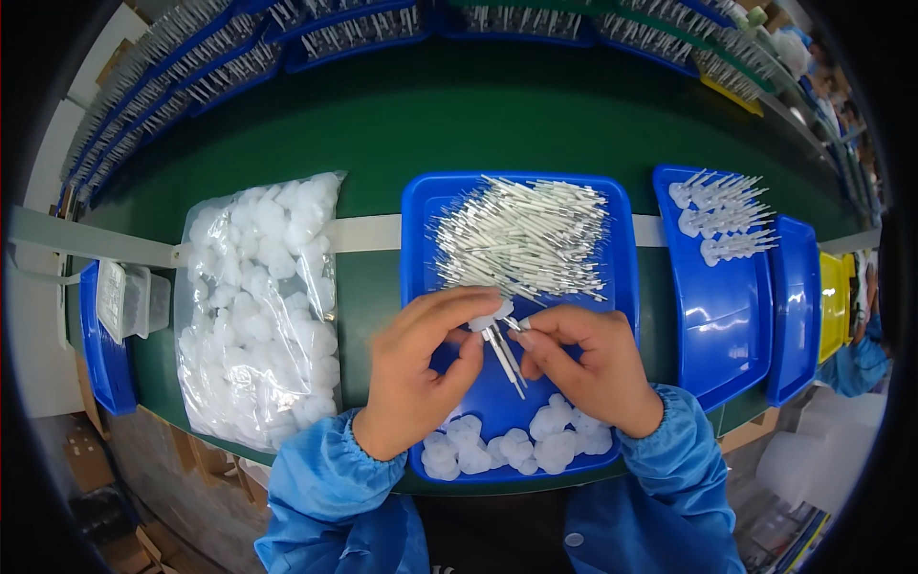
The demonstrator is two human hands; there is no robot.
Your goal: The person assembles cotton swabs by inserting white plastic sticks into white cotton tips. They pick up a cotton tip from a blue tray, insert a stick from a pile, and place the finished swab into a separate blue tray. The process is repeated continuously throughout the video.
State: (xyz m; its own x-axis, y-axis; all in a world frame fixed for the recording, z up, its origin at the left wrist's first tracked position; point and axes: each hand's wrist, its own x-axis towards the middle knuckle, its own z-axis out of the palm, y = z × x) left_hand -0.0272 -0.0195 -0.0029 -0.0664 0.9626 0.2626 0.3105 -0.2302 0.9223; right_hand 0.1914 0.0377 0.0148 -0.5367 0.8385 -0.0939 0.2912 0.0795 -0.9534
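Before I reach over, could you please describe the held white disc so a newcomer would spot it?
Find the blue tray in the centre, on the green table. Above it, the left hand pinches the white disc. Unlike the loose discs along the tray's near edge, it is held up, with thin sticks extending from it.

Free room: broad green tabletop (507, 115) beyond central blue tray (412, 249), bounded at far side by racked bins (359, 38). Narrow lane between tray and bag of white pieces (258, 306), partly covered by left hand (421, 359); slimmer lane toward right-hand blue tray (722, 325). Obstacles: stick heap (521, 234) just beyond hands; lobed pieces (555, 450) along near rim; right hand (588, 364) beside left, lobed piece with sticks (497, 354) between, narrowing tray's middle.
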